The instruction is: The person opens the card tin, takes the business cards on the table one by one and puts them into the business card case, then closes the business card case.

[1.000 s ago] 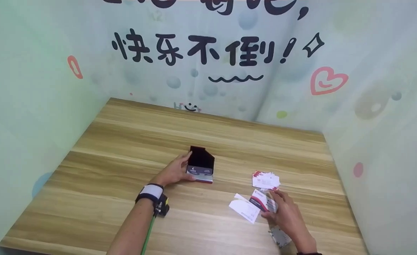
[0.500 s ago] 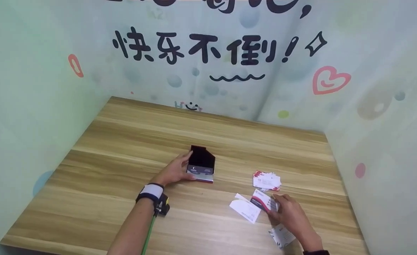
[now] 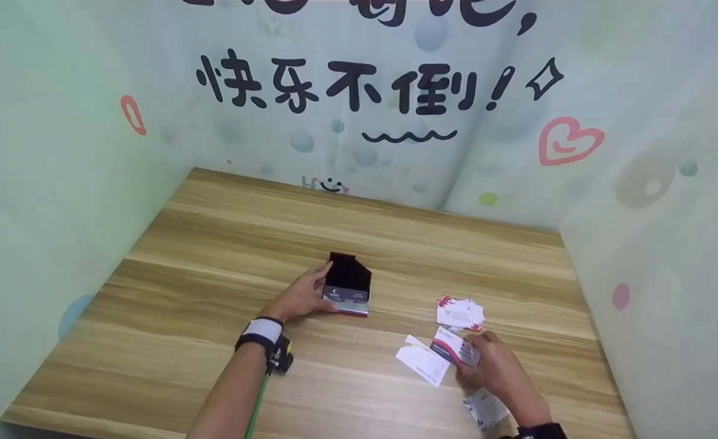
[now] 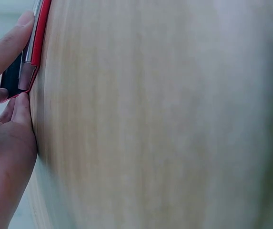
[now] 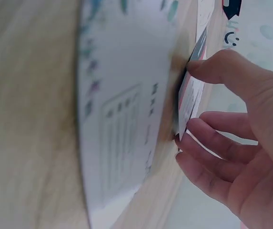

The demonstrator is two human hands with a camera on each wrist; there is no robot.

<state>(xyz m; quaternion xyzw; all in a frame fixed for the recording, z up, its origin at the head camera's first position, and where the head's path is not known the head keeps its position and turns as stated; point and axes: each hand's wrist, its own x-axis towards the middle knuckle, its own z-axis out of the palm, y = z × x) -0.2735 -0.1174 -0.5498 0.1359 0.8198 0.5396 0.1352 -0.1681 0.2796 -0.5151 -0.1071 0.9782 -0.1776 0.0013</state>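
My left hand (image 3: 301, 297) grips the left side of a business card case (image 3: 349, 271) with its lid standing up. The case has a black inside and a grey printed card at its front; the left wrist view shows the thumb on its silver front and a red edge (image 4: 42, 33). At the right, my right hand (image 3: 498, 369) pinches a white business card (image 3: 447, 346) with a black and red curve. In the right wrist view, the thumb (image 5: 212, 67) is at one edge of this card and fingertips are at the opposite edge.
White cards (image 3: 423, 364) lie left of the held card, partly overlapped by it. Behind it is a fanned pile of red-patterned cards (image 3: 460, 313). A card with a leaf print (image 3: 485, 408) lies near the right wrist. Printed walls (image 3: 359, 152) enclose the wooden table (image 3: 224, 231).
My right hand has shifted slightly right and back along the card, uncovering more of the leaf-print card. The left hand and the case have stayed in place.
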